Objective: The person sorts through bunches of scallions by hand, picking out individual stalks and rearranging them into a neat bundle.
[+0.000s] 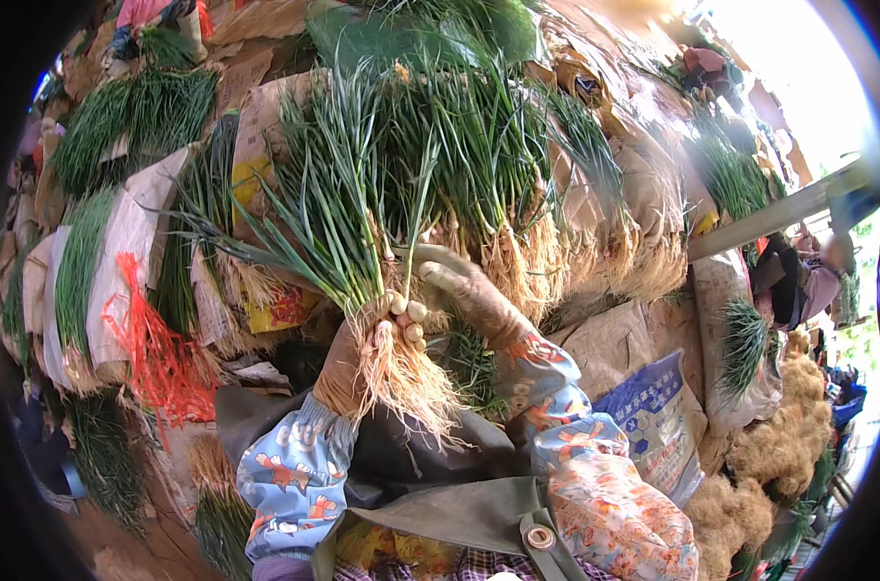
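Note:
My left hand point(349, 348), in a dirty brown glove, grips a bunch of green plants point(338, 254) with pale bulbs and long straw-coloured roots point(403, 378). The bulbs show at the top of the fist and the leaves fan out away from me. To the right, my right hand point(465, 287), also gloved, has its fingers stretched toward one plant stem beside the bunch; whether it pinches that stem cannot be told. Just beyond both hands lies a thick row of similar plants point(476, 160), their roots toward me. A dark apron point(440, 508) covers my lap.
Red plastic strings point(156, 348) hang at the left, near more plant bundles point(84, 276). A printed blue and white sack point(650, 421) lies at the right, with heaps of fibrous roots point(781, 428) beyond. A metal bar point(774, 218) crosses the right side. Other people point(796, 279) sit around.

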Tool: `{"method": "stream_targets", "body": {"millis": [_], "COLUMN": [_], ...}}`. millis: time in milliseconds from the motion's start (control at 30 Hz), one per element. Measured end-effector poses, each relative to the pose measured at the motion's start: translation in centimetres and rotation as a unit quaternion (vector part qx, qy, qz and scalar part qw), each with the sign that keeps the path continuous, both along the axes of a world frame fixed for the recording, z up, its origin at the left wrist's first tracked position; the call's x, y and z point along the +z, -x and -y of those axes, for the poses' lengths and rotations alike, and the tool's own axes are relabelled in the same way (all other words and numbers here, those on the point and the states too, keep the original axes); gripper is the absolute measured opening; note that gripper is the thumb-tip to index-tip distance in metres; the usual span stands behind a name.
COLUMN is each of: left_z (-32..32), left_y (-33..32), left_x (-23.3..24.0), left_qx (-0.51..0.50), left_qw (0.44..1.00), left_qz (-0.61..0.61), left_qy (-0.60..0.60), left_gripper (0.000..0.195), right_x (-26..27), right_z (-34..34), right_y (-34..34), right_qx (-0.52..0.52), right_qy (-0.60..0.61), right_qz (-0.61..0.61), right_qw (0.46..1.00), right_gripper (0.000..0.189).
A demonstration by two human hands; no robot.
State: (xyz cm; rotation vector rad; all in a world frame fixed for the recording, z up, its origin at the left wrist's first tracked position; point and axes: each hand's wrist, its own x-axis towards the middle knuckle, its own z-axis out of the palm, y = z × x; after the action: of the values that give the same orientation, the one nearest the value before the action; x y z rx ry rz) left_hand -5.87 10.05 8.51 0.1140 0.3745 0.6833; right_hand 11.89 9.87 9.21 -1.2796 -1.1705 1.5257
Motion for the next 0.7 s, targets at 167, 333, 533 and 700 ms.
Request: {"method": "stream_targets", "body": {"millis": [167,333,533,700], "left_z": [-0.6,0.2,-0.2,-0.4], "left_y": [0.8,0.0,-0.2,0.6], "left_x": [-1.4,0.7,2.8,0.5], "left_qx": [-0.003,0.037,0.089,0.054], "left_qw": [0.998,0.997,0.994,0.994], "left_qz": [-0.039,0.045,-0.05,-0.069], "left_qy": [-0.05,-0.042,-0.028,-0.065], "left_gripper": [0.017,0.02,0.045,0.051], "right_x": [-5.8,-15.6,-4.4,0.8], "right_z": [0.8,3.2,-9.1,-8.7], "right_y": [0.1,-6.8,-7.8,-10.0], "right_qx": [0.134,0.106,-0.073,-0.157], "right_qy": [-0.352,-0.377,-0.018,-0.088], "right_qz": [0.424,0.506,0.698,0.08], "right_qw": [0.824,0.768,0.712,0.98], "right_gripper": [0.035,0.015,0.021,0.015]}}
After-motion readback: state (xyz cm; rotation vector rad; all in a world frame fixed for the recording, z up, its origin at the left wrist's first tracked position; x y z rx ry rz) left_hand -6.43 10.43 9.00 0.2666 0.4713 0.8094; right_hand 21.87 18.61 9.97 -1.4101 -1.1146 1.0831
